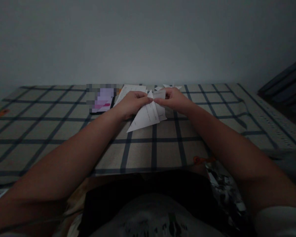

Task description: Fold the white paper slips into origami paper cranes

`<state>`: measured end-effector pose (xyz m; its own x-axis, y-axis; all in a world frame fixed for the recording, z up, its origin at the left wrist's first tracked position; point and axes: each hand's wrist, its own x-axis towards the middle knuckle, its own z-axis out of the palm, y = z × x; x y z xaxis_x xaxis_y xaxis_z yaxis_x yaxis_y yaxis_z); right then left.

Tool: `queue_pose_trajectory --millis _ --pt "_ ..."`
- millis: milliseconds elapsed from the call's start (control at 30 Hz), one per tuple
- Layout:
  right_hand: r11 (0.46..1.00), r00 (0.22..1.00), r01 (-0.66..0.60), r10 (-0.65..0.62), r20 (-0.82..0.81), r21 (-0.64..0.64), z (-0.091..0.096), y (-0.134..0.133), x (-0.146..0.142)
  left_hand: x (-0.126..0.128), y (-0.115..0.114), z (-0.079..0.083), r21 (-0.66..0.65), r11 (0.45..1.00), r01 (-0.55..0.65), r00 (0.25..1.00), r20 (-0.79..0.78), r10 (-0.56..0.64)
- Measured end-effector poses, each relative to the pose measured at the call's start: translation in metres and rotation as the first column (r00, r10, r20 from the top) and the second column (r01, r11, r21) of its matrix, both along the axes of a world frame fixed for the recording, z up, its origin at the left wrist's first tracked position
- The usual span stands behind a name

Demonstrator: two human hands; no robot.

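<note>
Between my hands, a folded sheet of printed white paper (146, 116) is held just above the table, one sharp corner pointing down toward the left. My left hand (132, 102) pinches its upper left side, thumb on the near face. On the upper right, my right hand (175, 99) grips the paper too, and the two thumb tips nearly meet at a small peak in the middle. The fingers behind the paper are partly hidden. Just beyond my right hand lies another folded white paper (174, 87) with pointed tips.
A checked cloth (140, 151) covers the table. Left of my hands lies a phone (105, 98) with a lit, partly blurred screen, beside flat printed sheets (132, 88). The wall (148, 42) rises behind the table. An orange item (203, 160) shows at the near edge.
</note>
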<state>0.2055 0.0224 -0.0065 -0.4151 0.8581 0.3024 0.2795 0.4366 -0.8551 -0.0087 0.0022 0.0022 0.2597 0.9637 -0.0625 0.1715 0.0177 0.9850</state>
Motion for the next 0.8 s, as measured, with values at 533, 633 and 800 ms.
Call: queue_pose_trajectory --millis 533,633,800 --pt "0.98 0.989 -0.066 0.04 -0.142 -0.185 -0.001 -0.0023 0.0 -0.0036 0.0007 0.0014 -0.03 1.0 0.002 1.0 0.003 -0.001" --pt "0.98 0.991 -0.063 0.039 -0.128 -0.188 -0.001 -0.0023 0.0004 -0.0019 -0.0018 0.0043 -0.016 1.0 0.001 1.0 -0.008 -0.001" --pt "0.992 0.999 -0.033 0.03 -0.027 -0.12 0.0027 -0.0034 -0.0004 0.0007 -0.004 0.0053 -0.028 1.0 -0.004 1.0 -0.008 0.004"
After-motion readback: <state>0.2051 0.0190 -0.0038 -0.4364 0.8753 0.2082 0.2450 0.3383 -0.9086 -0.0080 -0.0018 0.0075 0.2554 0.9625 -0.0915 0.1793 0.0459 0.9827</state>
